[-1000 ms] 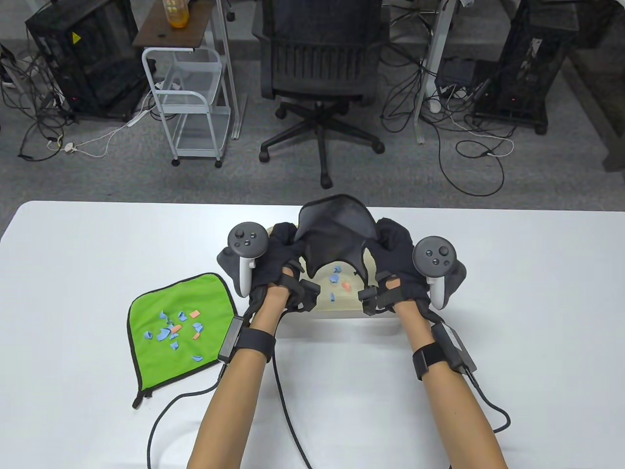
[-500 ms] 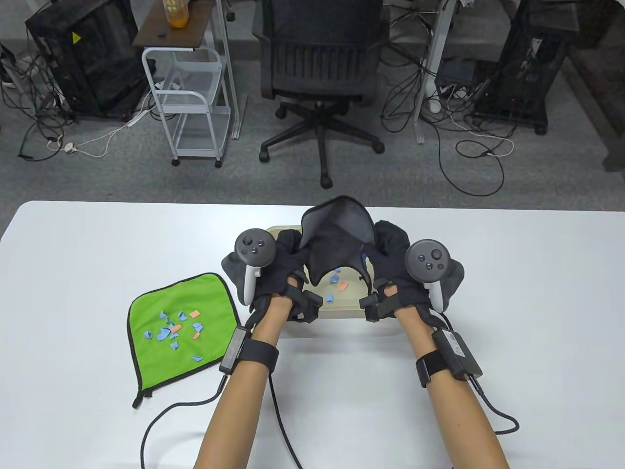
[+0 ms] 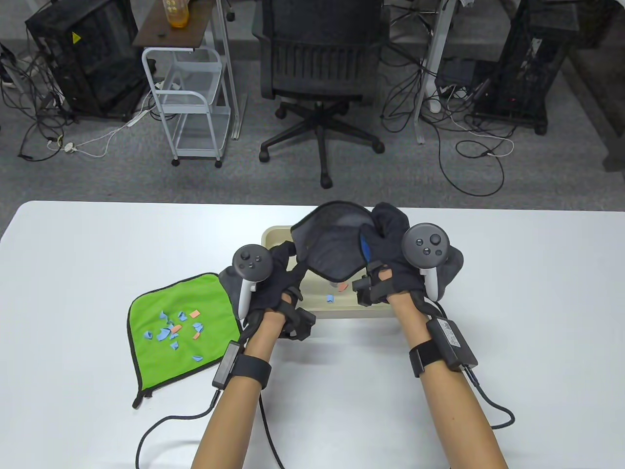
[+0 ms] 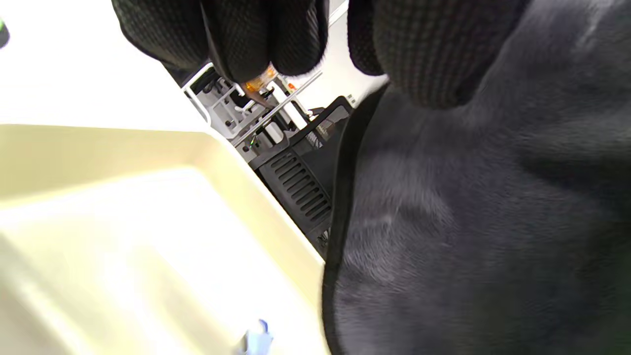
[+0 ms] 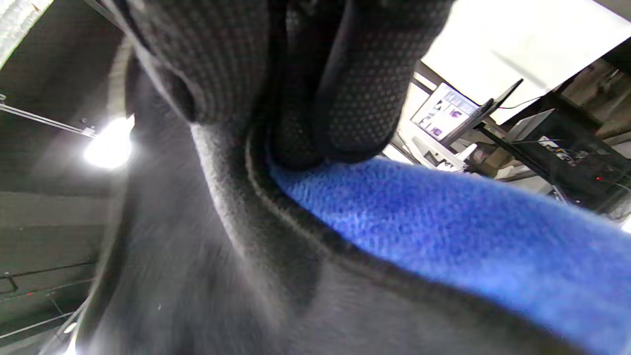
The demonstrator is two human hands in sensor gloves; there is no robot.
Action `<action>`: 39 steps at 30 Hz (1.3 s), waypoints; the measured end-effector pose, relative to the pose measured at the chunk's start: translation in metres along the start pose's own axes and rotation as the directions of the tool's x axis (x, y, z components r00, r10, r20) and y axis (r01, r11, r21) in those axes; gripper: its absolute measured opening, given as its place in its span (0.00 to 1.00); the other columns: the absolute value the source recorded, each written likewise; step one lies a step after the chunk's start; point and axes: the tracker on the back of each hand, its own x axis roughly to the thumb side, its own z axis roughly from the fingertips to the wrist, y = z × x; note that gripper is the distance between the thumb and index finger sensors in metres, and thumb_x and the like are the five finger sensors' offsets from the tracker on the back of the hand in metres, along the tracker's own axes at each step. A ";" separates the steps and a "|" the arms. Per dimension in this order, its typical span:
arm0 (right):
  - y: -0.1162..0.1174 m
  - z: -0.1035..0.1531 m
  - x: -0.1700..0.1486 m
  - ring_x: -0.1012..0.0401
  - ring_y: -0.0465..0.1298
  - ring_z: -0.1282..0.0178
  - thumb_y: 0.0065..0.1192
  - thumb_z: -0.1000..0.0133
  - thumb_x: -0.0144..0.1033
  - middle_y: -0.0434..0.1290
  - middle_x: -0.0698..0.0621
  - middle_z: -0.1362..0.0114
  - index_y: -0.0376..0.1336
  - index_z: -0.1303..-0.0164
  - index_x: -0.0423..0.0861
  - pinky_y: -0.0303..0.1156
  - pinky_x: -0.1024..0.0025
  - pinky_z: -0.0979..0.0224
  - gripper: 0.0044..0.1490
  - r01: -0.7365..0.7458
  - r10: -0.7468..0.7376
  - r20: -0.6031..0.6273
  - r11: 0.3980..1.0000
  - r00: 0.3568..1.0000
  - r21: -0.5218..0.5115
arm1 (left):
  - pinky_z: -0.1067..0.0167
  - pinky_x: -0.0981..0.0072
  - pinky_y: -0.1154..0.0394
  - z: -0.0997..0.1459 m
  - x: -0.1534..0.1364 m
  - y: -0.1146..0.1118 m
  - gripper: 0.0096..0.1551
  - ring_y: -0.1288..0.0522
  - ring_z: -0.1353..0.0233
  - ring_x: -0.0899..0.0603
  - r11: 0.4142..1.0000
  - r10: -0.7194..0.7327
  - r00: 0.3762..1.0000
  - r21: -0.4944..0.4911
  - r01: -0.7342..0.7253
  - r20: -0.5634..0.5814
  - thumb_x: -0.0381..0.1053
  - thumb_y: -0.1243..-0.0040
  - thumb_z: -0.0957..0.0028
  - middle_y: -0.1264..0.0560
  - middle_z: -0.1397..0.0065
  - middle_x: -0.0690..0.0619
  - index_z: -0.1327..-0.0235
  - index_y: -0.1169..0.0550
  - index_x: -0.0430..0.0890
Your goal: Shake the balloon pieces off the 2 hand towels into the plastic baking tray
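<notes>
A dark grey hand towel (image 3: 332, 242) with a blue patch hangs above the cream plastic baking tray (image 3: 273, 235). My left hand (image 3: 283, 264) pinches its left corner, lower and nearer me. My right hand (image 3: 383, 232) grips its right edge, raised higher. In the left wrist view the grey towel (image 4: 483, 222) hangs beside the tray (image 4: 123, 222). The right wrist view shows fingers (image 5: 345, 88) clamped on the towel's blue patch (image 5: 443, 222). A few blue and orange balloon pieces (image 3: 337, 290) lie in the tray. A green towel (image 3: 180, 327) lies flat to the left, with several balloon pieces (image 3: 173, 332) on it.
Glove cables (image 3: 161, 430) trail across the white table (image 3: 537, 293) toward its near edge. Beyond the far edge stand an office chair (image 3: 320, 73), a white cart (image 3: 188, 97) and black racks on the floor.
My right hand has risen and moved away from me while my left hand dropped and drew back toward me, tilting the grey towel. More of the tray's far left corner shows now.
</notes>
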 end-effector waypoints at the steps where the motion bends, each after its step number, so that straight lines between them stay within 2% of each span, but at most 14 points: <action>1: -0.002 -0.002 0.005 0.70 0.83 0.37 0.71 0.56 0.42 0.69 0.55 0.26 0.66 0.49 0.57 0.86 0.80 0.38 0.24 0.011 -0.011 0.003 1.000 1.000 -0.004 | 0.28 0.39 0.38 0.005 -0.005 0.003 0.41 0.41 0.19 0.35 1.000 0.019 1.000 -0.002 -0.019 -0.002 0.58 0.39 0.60 0.48 0.22 0.48 0.32 0.41 0.61; 8: -0.006 0.002 0.012 0.69 0.83 0.38 0.71 0.55 0.42 0.69 0.54 0.26 0.66 0.49 0.57 0.86 0.79 0.39 0.24 0.010 -0.010 0.027 1.000 1.000 0.005 | 0.28 0.34 0.43 0.049 -0.024 0.020 0.44 0.47 0.17 0.32 0.996 0.033 0.998 -0.089 -0.028 0.056 0.60 0.41 0.59 0.52 0.20 0.45 0.29 0.44 0.59; 13: -0.014 0.006 0.004 0.68 0.83 0.38 0.70 0.55 0.43 0.70 0.54 0.26 0.67 0.49 0.57 0.86 0.79 0.39 0.24 -0.016 0.015 0.023 1.000 1.000 0.002 | 0.27 0.31 0.46 0.094 -0.029 0.014 0.46 0.51 0.17 0.30 0.970 -0.073 0.983 -0.216 0.110 0.170 0.62 0.42 0.58 0.54 0.19 0.45 0.27 0.47 0.60; 17: -0.029 0.003 -0.005 0.68 0.83 0.38 0.70 0.55 0.43 0.70 0.53 0.26 0.67 0.48 0.57 0.86 0.78 0.39 0.24 -0.013 0.012 -0.019 1.000 1.000 -0.025 | 0.27 0.29 0.48 0.119 -0.036 0.004 0.48 0.54 0.16 0.30 0.949 -0.146 0.955 -0.237 0.209 0.257 0.63 0.42 0.58 0.56 0.18 0.46 0.26 0.49 0.61; 19: -0.039 0.000 -0.009 0.68 0.83 0.39 0.70 0.55 0.43 0.70 0.53 0.27 0.67 0.48 0.57 0.86 0.78 0.40 0.24 -0.006 0.004 -0.037 0.999 0.999 -0.042 | 0.27 0.28 0.50 0.122 -0.042 -0.004 0.48 0.57 0.16 0.29 0.939 -0.180 0.943 -0.238 0.250 0.279 0.64 0.42 0.58 0.57 0.18 0.45 0.26 0.49 0.61; 23: -0.064 -0.005 -0.016 0.67 0.83 0.38 0.70 0.54 0.43 0.70 0.53 0.26 0.67 0.48 0.56 0.86 0.77 0.39 0.23 -0.017 0.013 -0.053 0.997 0.999 -0.072 | 0.28 0.27 0.52 0.123 -0.050 -0.013 0.50 0.61 0.17 0.28 0.915 -0.171 0.948 -0.313 0.253 0.267 0.64 0.43 0.58 0.61 0.19 0.44 0.26 0.52 0.61; 30: -0.110 -0.012 -0.051 0.66 0.82 0.37 0.69 0.54 0.44 0.69 0.53 0.25 0.67 0.48 0.57 0.85 0.76 0.38 0.23 -0.102 0.086 -0.112 0.984 0.990 -0.149 | 0.28 0.26 0.53 0.122 -0.047 -0.013 0.51 0.62 0.17 0.29 0.914 -0.181 0.943 -0.306 0.266 0.280 0.65 0.44 0.58 0.61 0.19 0.44 0.26 0.54 0.61; 33: -0.120 -0.009 -0.072 0.66 0.82 0.36 0.69 0.54 0.43 0.69 0.52 0.25 0.67 0.48 0.57 0.85 0.76 0.38 0.23 -0.134 0.112 -0.139 0.978 0.984 -0.163 | 0.28 0.26 0.53 0.121 -0.046 -0.012 0.51 0.62 0.17 0.28 0.917 -0.187 0.941 -0.294 0.270 0.282 0.65 0.44 0.58 0.61 0.19 0.44 0.26 0.54 0.61; 39: -0.121 0.003 -0.116 0.66 0.82 0.36 0.69 0.54 0.43 0.69 0.52 0.25 0.67 0.48 0.56 0.85 0.76 0.38 0.23 -0.209 0.181 -0.181 0.966 0.967 -0.153 | 0.28 0.26 0.54 0.120 -0.047 -0.011 0.51 0.62 0.17 0.29 0.917 -0.198 0.942 -0.288 0.275 0.270 0.65 0.43 0.58 0.61 0.18 0.44 0.26 0.54 0.62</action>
